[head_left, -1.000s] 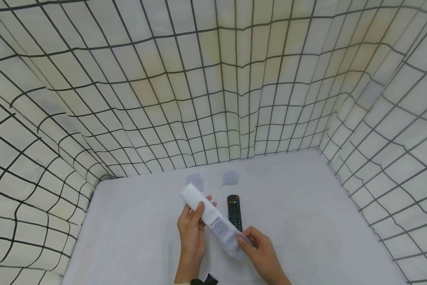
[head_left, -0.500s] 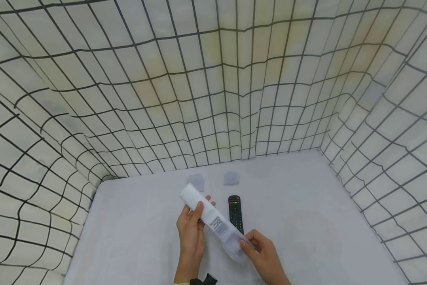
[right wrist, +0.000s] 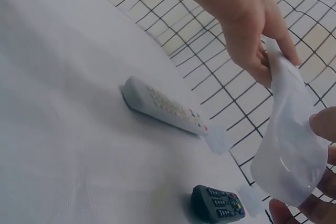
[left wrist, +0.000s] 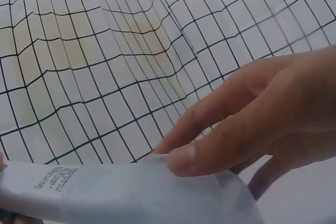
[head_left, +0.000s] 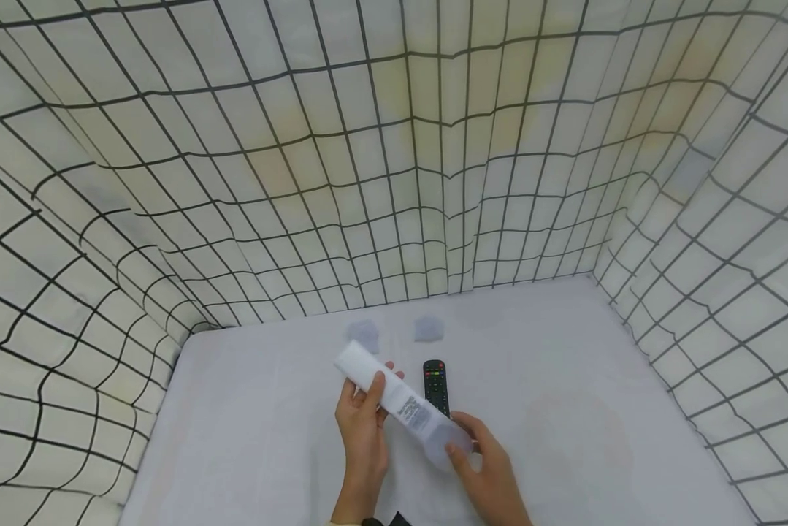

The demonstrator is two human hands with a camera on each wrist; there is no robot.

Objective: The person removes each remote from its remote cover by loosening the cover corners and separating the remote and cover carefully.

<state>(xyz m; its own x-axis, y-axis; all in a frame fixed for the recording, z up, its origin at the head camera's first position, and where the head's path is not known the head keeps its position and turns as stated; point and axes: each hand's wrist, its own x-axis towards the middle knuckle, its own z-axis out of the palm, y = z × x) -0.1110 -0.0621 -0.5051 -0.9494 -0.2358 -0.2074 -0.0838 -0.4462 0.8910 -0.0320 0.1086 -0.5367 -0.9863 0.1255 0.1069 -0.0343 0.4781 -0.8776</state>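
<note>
A long white plastic sleeve (head_left: 403, 402) with printed text slants between my two hands above the table. My left hand (head_left: 364, 431) grips its upper part, thumb on top and fingers behind. At the looser, see-through lower end, my right hand (head_left: 488, 471) holds the sleeve between thumb and fingers. The right hand's thumb (left wrist: 184, 160) lies on the film in the left wrist view. What the sleeve contains cannot be made out. A black remote control (head_left: 436, 387) lies beside it on the table. The right wrist view also has a pale remote control (right wrist: 163, 107), hidden in the head view.
Two small translucent plastic pieces, a left one (head_left: 364, 334) and a right one (head_left: 429, 328), lie towards the back of the white table (head_left: 249, 424). White walls with a black grid (head_left: 301, 183) enclose the back and both sides.
My right hand has changed from pinching the sleeve's edge to a wider hold around its lower end. My left hand and the sleeve have shifted slightly right.
</note>
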